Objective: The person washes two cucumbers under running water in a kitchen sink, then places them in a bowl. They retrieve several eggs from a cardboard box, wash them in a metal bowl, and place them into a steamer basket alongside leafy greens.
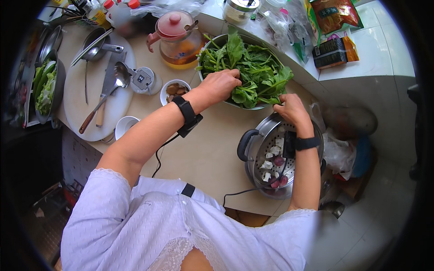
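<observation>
A round metal basin (251, 107) heaped with leafy greens (259, 64) stands at the back of the counter. My left hand (222, 84) reaches over its near left side, fingers curled around some stems. At the basin's near right edge, my right hand (293, 107) has thumb and fingers drawn together beside a leaf; whether they pinch the leaf or the rim is hidden. Below my right forearm sits a steamer pot with a perforated steamer tray (259, 154). White chunks (267, 165) and round reddish-purple pieces (279, 161) lie in it, partly covered by my wrist strap and cable.
A glass teapot (179, 42) with pink lid stands left of the basin. A small bowl (174, 90) holds brown slices. Left, a round cutting board (76, 101) carries a ladle (121, 76), a cleaver (110, 71) and a saucepan (93, 47). Jars and packets line the tiled ledge (366, 64).
</observation>
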`<state>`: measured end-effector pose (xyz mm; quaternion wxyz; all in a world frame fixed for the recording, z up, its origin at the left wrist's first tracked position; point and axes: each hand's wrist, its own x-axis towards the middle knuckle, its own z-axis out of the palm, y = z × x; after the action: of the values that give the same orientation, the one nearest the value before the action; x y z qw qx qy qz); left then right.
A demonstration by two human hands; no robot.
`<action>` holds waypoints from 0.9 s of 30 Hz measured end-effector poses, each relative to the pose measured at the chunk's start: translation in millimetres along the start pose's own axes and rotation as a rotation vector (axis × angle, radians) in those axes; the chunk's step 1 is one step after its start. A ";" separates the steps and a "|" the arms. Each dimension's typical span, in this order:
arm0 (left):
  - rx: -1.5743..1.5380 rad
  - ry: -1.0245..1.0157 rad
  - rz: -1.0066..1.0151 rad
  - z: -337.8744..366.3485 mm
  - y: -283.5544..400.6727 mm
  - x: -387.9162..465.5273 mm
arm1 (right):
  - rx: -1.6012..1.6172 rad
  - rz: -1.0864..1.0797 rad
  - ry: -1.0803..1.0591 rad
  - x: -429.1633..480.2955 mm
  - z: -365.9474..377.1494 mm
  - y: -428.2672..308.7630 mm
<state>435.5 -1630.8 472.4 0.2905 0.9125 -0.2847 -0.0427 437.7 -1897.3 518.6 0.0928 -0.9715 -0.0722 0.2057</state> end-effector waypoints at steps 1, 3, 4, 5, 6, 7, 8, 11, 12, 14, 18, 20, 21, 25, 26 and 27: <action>-0.052 -0.027 -0.028 -4.6 0.7 -3.1 | -0.030 -0.058 0.136 -3.7 -5.0 -3.0; -0.151 -0.032 -0.050 -13.6 5.3 -8.3 | -0.135 -0.090 0.384 -12.2 -17.6 -13.1; -0.199 -0.054 -0.074 -17.9 8.0 -10.1 | -0.153 -0.044 0.380 -14.5 -23.3 -20.6; -0.198 -0.049 -0.077 -21.8 10.4 -11.8 | -0.164 -0.041 0.413 -14.3 -25.8 -30.5; -0.198 -0.054 -0.091 -25.1 12.2 -14.2 | -0.174 -0.057 0.461 -12.2 -28.1 -40.0; -0.197 -0.058 -0.106 -27.2 12.9 -15.5 | -0.175 -0.126 0.550 -9.1 -29.8 -48.0; -0.116 0.044 -0.003 -27.4 13.5 -15.6 | -0.188 -0.196 0.584 -4.1 -29.1 -55.8; -0.079 0.044 -0.011 -21.4 10.0 -14.1 | -0.059 -0.447 0.648 9.2 -17.1 -71.8; -0.041 0.021 -0.024 -16.9 9.1 -13.7 | 0.040 -0.550 0.616 13.9 -11.4 -74.6; -0.081 -0.010 -0.047 -8.3 7.2 -12.7 | 0.013 -0.654 0.450 22.9 -0.1 -78.5; -0.223 -0.130 -0.087 -8.4 3.6 -16.0 | -0.027 -0.609 0.284 33.7 5.7 -78.8; -0.308 -0.164 -0.078 -18.4 0.9 -18.8 | 0.009 -0.520 0.236 34.9 -0.8 -77.4; -0.292 -0.098 -0.074 -24.7 -0.8 -19.6 | 0.034 -0.518 0.269 33.7 -4.0 -77.5; -0.110 0.152 -0.111 -40.2 -4.0 -17.1 | -0.084 -0.438 0.418 18.6 -4.9 -80.8; -0.008 0.241 -0.095 -40.9 -4.9 -14.1 | -0.133 -0.396 0.457 13.5 -2.2 -80.4; 0.095 0.342 -0.067 -40.2 -5.8 -10.7 | -0.185 -0.350 0.495 9.1 1.8 -79.8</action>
<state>439.2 -1600.7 501.5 0.2895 0.9282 -0.2023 0.1169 437.1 -1817.9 530.3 0.0530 -0.9692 -0.2319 -0.0634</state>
